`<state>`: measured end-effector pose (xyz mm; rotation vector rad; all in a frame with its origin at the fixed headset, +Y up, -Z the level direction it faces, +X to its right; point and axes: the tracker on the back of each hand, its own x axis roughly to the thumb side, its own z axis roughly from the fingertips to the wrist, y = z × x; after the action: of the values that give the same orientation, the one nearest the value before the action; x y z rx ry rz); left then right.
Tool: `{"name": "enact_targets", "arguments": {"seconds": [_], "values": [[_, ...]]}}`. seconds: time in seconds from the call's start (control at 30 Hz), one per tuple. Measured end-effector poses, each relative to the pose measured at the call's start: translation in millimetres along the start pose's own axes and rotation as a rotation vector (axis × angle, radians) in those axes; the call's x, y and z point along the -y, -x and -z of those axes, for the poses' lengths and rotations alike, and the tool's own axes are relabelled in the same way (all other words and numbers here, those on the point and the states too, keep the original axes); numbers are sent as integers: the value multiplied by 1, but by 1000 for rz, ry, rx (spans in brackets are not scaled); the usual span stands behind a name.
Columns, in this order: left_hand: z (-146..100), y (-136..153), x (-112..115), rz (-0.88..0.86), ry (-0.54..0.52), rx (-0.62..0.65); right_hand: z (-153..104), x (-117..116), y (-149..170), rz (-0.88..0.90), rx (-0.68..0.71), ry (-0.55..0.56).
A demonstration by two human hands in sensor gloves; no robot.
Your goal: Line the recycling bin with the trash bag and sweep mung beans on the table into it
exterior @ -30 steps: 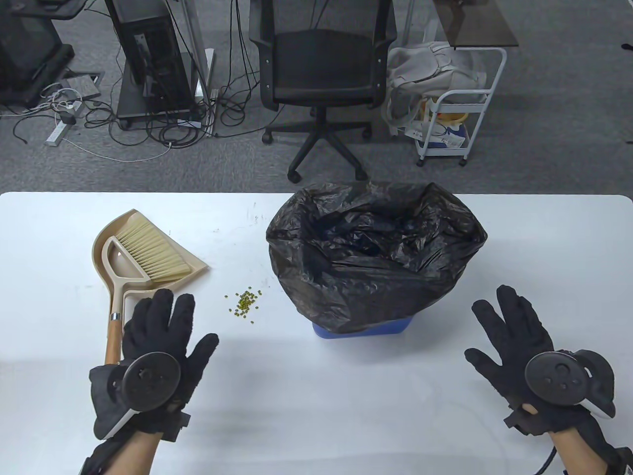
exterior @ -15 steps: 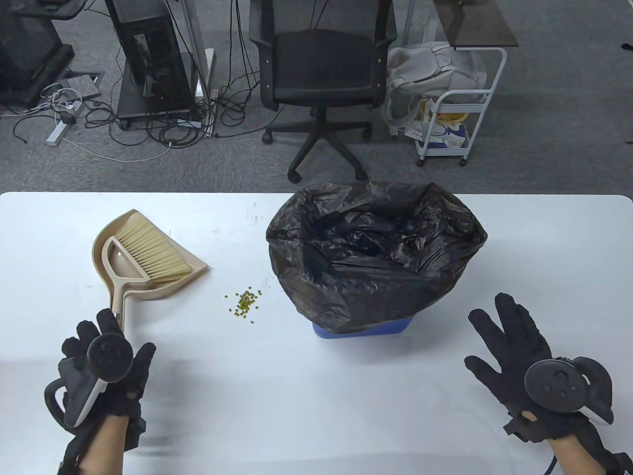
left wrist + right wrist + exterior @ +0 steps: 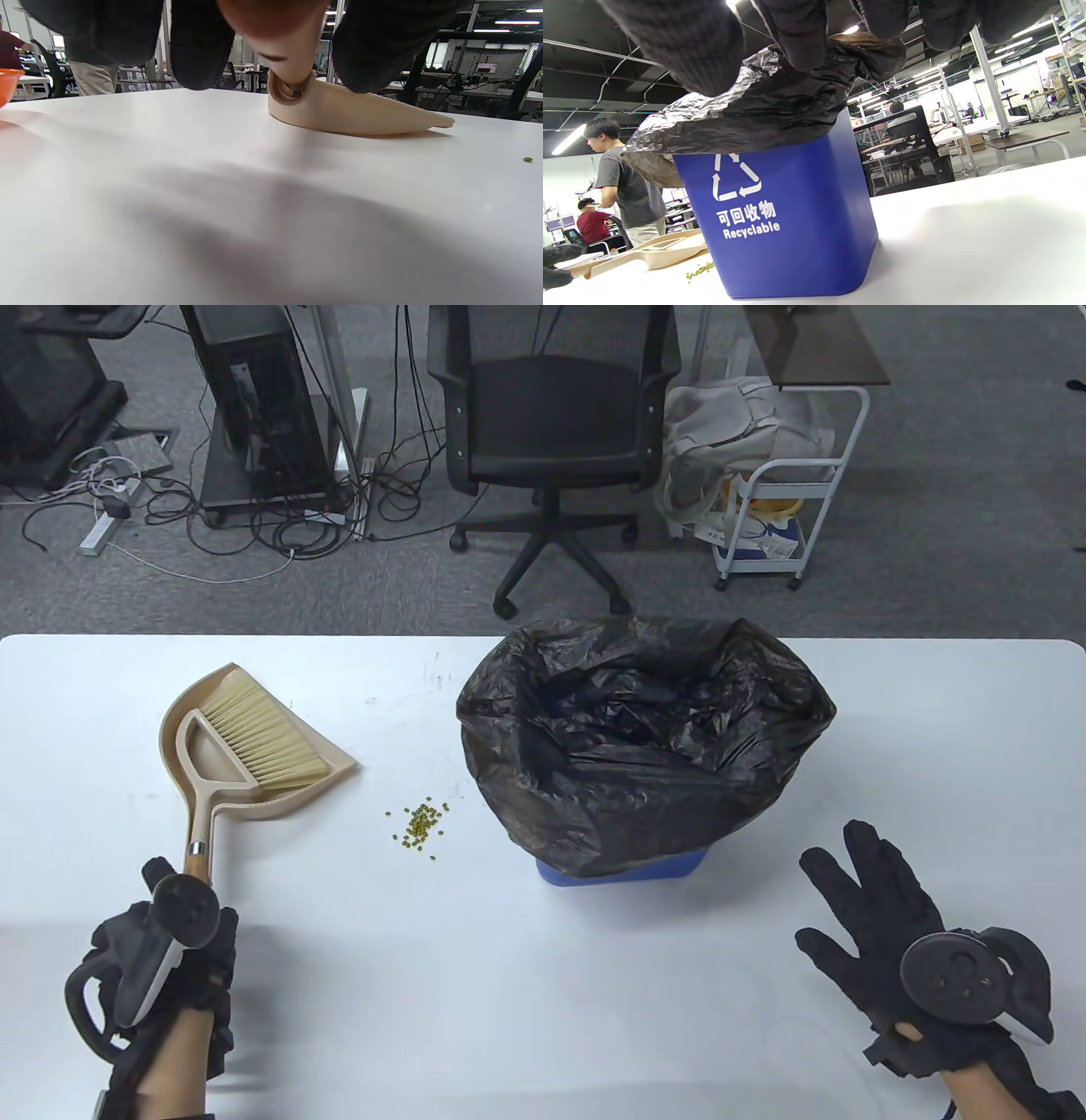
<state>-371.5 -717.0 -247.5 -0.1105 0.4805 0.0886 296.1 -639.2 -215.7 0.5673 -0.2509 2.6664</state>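
Closest to you, your left hand is down at the near-left of the white table, sitting right over the wooden end of the brush handle. In the left wrist view the gloved fingers hang either side of that handle, but you can't really tell whether they're actually closed round it or just hovering.

Your right hand is over on the near-right, fingers spread and straight, holding nothing, well apart from the bin.

The beige plastic dustpan lies flat on the left side of the table with the beige-bristled brush nested in it. Its long axis runs from your left hand away from you, handle end toward you, the wide mouth angled off to the far right.

The little pile of green mung beans sits between the dustpan's lip and the bin, touching neither.

Further back in the middle is the blue plastic recycling bin, upright, with the crinkly black trash bag already folded out over its rim.
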Motion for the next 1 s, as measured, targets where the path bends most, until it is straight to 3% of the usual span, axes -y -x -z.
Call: {"name": "enact_targets", "arguments": {"seconds": [0.17, 0.3, 0.47, 0.8, 1.0], "values": [[-5, -6, 4, 45, 82, 28, -3, 0, 1, 26, 0, -9], [-7, -11, 7, 84, 54, 33, -3, -1, 0, 35, 3, -17], [-12, -11, -2, 41, -72, 31, -4, 0, 0, 42, 5, -14], [-32, -13, -44, -80, -379, 51, -5, 0, 1, 65, 11, -10], [-46, -24, -69, -36, -563, 116, -5, 0, 1, 67, 11, -7]]}}
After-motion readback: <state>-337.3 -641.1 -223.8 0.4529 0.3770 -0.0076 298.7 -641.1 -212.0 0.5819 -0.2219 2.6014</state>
